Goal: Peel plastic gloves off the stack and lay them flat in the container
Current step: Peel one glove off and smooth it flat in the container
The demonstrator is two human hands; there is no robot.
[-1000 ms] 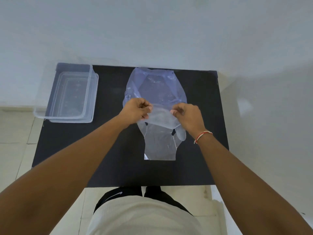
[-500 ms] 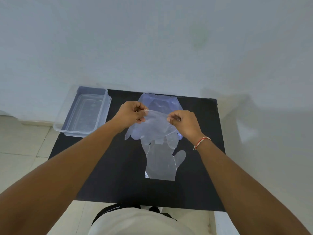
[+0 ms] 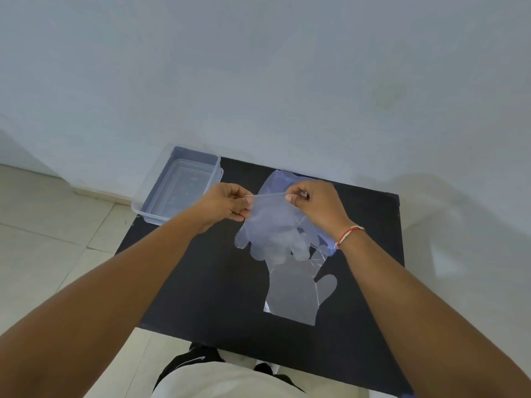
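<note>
— From the head view, where was the glove (image 3: 274, 225)?

— We held it above the stack (image 3: 293, 294), right of the container (image 3: 184, 193); left hand (image 3: 227, 205) and right hand (image 3: 319, 205) each pinched its cuff.

— Handling?

— Flimsy and clingy, we judged; probably one layer, though that was hard to tell.
</note>
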